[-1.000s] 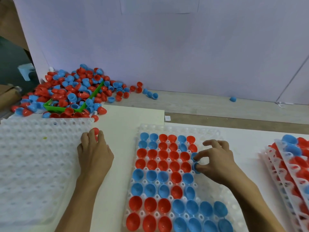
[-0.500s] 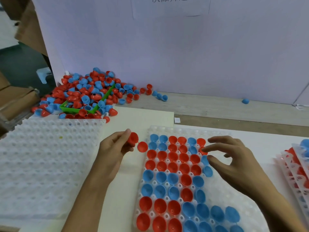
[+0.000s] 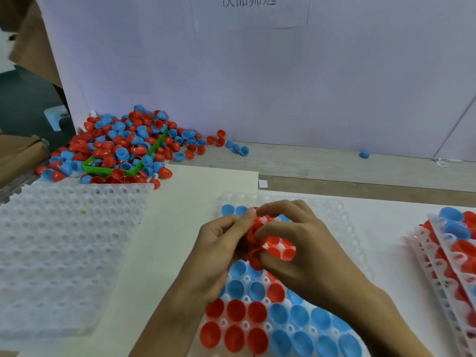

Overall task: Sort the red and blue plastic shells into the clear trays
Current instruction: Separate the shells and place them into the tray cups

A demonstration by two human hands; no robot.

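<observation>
Head view. Both hands meet above the upper half of the clear tray (image 3: 332,210) at the centre of the bench (image 3: 334,173). The left hand (image 3: 219,243) and right hand (image 3: 304,243) each curl their fingers around a small cluster of red shells (image 3: 253,240), pinching them between thumb and fingertips just over the tray's filled pockets. Unsorted red and blue shells form a loose pile (image 3: 128,143) at 10 o'clock, around a green bin (image 3: 108,171); an empty tray (image 3: 64,240) lies at 9 o'clock and stacked filled trays (image 3: 443,243) at 3 o'clock.

Risk, as judged: several shells held at once may nest or slip, so one could drop onto seated shells and knock them from their pockets, or land in the wrong colour block.

Against the frame half a second earlier, the left hand has travelled from the tray's left edge to meet the right hand, which was then spread with nothing in it.
</observation>
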